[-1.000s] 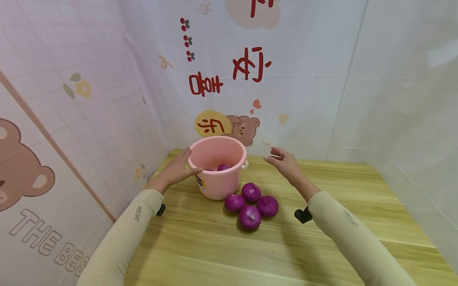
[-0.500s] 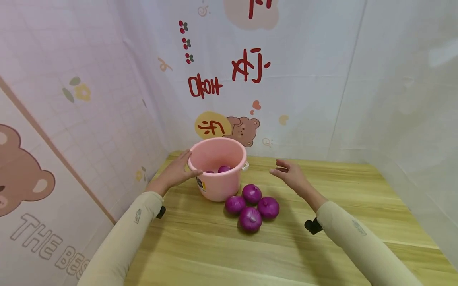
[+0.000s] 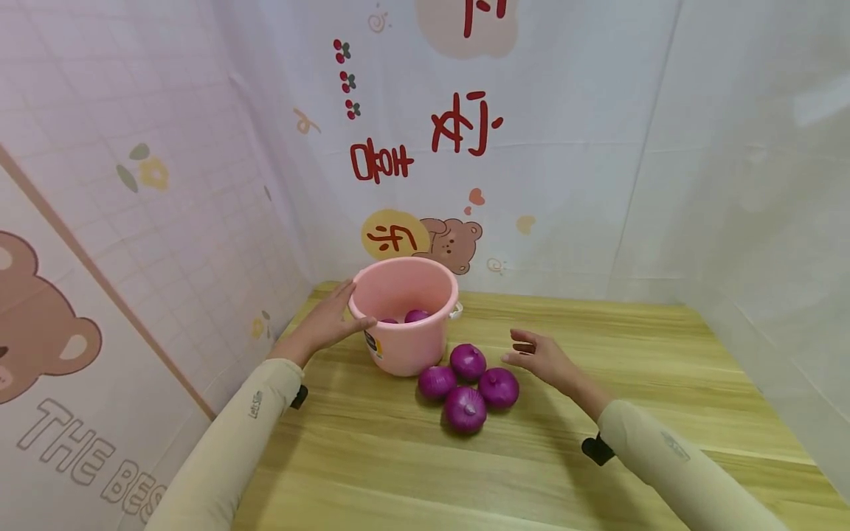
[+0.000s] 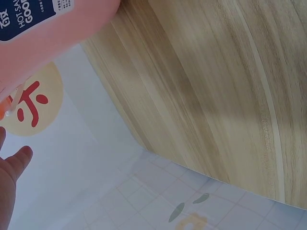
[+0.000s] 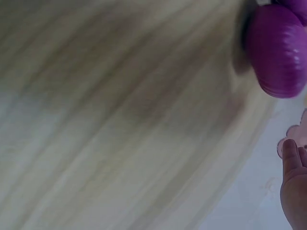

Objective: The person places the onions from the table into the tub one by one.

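In the head view, a pink bucket (image 3: pixel 412 350) stands upright on the table, with purple onions (image 3: pixel 417 316) partly visible inside. My left hand (image 3: pixel 324 322) rests at the bucket's left rim, fingers extended and thumb spread toward the front. Beside the bucket's base lies a cluster of several purple onions, with one onion (image 3: pixel 499 388) on its right side and another (image 3: pixel 465 410) at the front. My right hand (image 3: pixel 547 363) hovers just right of the cluster, fingers loosely bent and holding nothing. The right wrist view shows an onion (image 5: pixel 277 50) apart from that hand.
The wood-grain table (image 3: pixel 637 413) extends to the right and toward the front. Printed cloth walls (image 3: pixel 564 162) close off the back and both sides. A white handle fitting (image 3: pixel 456 310) sticks out at the bucket's right side.
My right hand has moved down and slightly right, from beside the bucket's rim to the level of the onions. The left hand stays at the bucket.
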`<state>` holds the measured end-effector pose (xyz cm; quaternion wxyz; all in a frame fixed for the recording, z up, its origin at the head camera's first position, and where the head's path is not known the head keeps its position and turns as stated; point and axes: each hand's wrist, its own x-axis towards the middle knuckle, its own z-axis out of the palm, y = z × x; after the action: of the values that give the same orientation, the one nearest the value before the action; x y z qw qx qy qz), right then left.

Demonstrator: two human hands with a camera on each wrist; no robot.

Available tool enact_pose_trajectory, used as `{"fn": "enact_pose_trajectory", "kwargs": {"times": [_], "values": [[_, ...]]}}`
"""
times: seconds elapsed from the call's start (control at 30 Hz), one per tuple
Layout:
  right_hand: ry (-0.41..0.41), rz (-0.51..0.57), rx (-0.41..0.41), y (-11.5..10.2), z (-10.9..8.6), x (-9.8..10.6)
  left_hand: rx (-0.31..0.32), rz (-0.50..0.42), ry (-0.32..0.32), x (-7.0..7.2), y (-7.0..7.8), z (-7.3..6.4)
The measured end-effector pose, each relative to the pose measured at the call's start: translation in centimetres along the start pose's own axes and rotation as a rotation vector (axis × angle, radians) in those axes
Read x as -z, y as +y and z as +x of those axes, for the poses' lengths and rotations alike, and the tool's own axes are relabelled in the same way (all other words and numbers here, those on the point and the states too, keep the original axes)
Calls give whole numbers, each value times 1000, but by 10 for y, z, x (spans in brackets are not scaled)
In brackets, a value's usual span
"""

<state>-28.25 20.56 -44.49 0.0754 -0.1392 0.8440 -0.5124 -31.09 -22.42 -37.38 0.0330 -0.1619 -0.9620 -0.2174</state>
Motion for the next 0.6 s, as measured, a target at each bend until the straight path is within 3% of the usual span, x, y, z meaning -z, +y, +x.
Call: {"fn": "enact_pose_trajectory", "kwargs": {"times": [0.23,0.6], "values": [[-64,-36,33,10,-9,-8,-8,-3,9,2,2,0],[-76,-44,55,22,-16,-17,1,-2,10,1,0,0]]}}
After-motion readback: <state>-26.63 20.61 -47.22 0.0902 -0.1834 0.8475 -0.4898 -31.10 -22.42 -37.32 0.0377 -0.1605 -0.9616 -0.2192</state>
